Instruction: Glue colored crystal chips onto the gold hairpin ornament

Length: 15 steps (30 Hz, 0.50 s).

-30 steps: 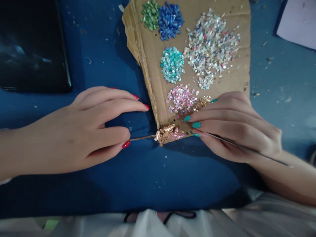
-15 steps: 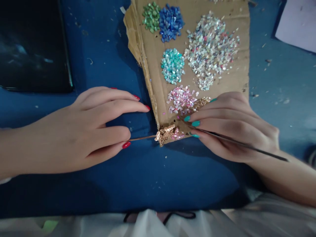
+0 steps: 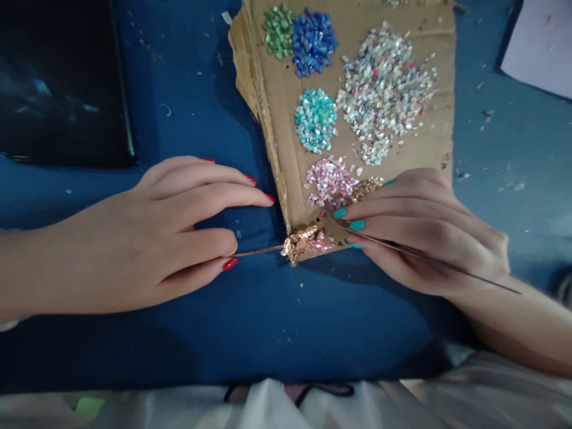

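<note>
My left hand (image 3: 179,229), with red nails, pinches the thin coppery stem (image 3: 259,250) of a gold flower ornament (image 3: 301,241) between thumb and forefinger; its other fingers stretch out above the stem. The ornament, with pink pieces at its right end, rests at the lower left corner of a cardboard sheet (image 3: 286,95). My right hand (image 3: 433,229), with teal nails, is closed round a slender dark tool (image 3: 451,263), held like a pen. Its working tip is hard to make out beside the fingertips. Just above lies a pile of pink chips (image 3: 331,180).
On the cardboard are piles of turquoise (image 3: 316,121), blue (image 3: 314,43) and green chips (image 3: 277,31), a large whitish mixed pile (image 3: 384,86) and small gold pieces (image 3: 366,188). A black glossy object (image 3: 62,83) stands at the left on the blue table (image 3: 250,333).
The whole view has shifted slightly, with the cardboard a little farther right. The tool in my right hand has turned and looks thinner. Both hands keep their grips.
</note>
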{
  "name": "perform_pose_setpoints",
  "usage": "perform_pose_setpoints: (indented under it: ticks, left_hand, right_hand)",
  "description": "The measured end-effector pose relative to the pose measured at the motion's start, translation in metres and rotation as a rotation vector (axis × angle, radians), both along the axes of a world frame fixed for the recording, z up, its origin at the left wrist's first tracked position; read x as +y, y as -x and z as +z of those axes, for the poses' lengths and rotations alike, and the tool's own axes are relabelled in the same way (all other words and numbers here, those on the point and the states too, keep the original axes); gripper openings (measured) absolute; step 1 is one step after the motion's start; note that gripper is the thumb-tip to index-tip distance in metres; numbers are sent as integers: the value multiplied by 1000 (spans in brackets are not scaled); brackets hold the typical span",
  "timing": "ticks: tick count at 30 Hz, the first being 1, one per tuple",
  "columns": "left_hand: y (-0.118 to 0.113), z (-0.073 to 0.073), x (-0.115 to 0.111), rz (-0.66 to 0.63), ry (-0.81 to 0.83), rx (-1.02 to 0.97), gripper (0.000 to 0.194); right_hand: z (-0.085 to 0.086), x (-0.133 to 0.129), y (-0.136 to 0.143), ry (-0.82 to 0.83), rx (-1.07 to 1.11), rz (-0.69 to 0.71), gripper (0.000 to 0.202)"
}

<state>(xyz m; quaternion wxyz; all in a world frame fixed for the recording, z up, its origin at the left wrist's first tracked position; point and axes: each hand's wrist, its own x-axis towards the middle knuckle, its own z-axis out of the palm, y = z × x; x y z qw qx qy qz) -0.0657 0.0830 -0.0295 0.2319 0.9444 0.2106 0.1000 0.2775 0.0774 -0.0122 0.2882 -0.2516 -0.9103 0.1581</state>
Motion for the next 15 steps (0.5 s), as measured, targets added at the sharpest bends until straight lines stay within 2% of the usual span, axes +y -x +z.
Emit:
perform_pose_setpoints:
  ticks: [10, 15]
  left_hand:
    - [-2, -1, 1, -22, -8, -25, 21]
    - [-1, 1, 3, -39, 2, -21, 18]
  right_hand:
    - [4, -7, 2, 41, -81, -87, 17]
    - [5, -6, 1, 63, -69, -68, 16]
